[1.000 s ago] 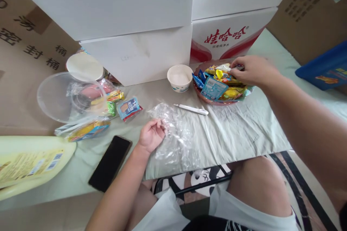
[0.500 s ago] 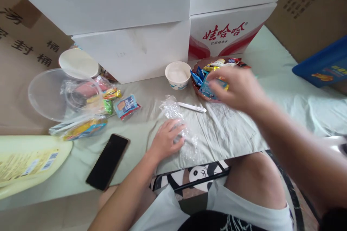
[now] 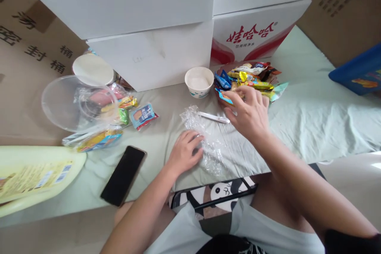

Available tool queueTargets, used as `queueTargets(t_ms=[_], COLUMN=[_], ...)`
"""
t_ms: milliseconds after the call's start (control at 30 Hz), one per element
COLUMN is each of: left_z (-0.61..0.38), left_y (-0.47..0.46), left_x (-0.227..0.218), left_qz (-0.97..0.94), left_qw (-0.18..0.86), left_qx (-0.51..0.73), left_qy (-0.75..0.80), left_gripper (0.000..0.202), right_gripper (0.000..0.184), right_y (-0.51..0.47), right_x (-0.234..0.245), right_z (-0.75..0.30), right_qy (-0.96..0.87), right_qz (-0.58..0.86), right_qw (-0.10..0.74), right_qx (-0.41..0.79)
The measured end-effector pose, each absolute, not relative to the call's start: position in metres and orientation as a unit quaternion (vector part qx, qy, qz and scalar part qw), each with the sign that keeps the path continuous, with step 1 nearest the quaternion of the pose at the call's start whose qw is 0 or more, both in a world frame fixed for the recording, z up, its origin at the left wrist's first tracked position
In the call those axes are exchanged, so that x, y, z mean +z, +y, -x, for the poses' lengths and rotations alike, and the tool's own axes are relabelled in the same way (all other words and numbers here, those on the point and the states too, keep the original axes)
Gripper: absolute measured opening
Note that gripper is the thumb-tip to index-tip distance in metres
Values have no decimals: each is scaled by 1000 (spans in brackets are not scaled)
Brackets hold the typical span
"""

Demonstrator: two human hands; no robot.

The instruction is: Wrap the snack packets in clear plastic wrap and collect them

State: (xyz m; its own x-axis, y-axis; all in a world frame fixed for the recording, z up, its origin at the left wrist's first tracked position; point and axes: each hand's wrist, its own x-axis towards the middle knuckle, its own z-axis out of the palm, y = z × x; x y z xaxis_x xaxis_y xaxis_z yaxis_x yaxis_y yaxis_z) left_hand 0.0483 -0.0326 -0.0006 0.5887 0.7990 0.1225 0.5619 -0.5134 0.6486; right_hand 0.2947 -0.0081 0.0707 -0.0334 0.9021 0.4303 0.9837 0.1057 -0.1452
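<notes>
While crumpled clear plastic [image 3: 213, 156] is touched along its left side by the left hand [image 3: 187, 151], with fingers loosely curled, whether any is gripped cannot be told. The bowl [image 3: 224, 67] is partly covered at its near edge by the right hand [image 3: 251, 113], thumb and forefinger parted; whether anything is pinched beneath cannot be told. Beyond those fingers, snack packets [image 3: 260, 85] are heaped in the bowl. Left of the right thumb, a white pen [image 3: 214, 118] is seen.

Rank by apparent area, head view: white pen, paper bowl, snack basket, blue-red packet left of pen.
1. Snack basket, partly behind right hand
2. Paper bowl and blue-red packet: too close to rank
3. White pen
</notes>
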Motion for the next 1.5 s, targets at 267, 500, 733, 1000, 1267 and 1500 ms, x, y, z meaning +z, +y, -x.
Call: queueTargets(t_ms=[267, 500, 733, 1000, 1267, 1500], left_z=[-47, -49, -49, -48, -51, -44], left_y=[-31, -32, -35, -38, -40, -38], left_x=[1, 2, 0, -1, -2, 0], left_qz=[-842, -848, -832, -828, -824, -812], left_qw=[284, 278, 298, 276, 217, 183], left_qx=[228, 223, 245, 249, 254, 250], left_qy=[398, 392, 399, 421, 458, 494], left_gripper=[32, 31, 35, 27, 8, 18], right_gripper=[26, 15, 50, 22, 26, 21], right_y=[32, 30, -77, -96, -82, -75], right_x=[84, 106, 86, 44, 25, 20], right_z=[-314, -302, -278, -270, -293, -295], right_qy=[-686, -709, -754, -573, -401, -418], right_qz=[703, 696, 595, 705, 738, 735], right_qw=[154, 79, 239, 296, 402, 447], right_qx=[-106, -75, 144, 294, 365, 292])
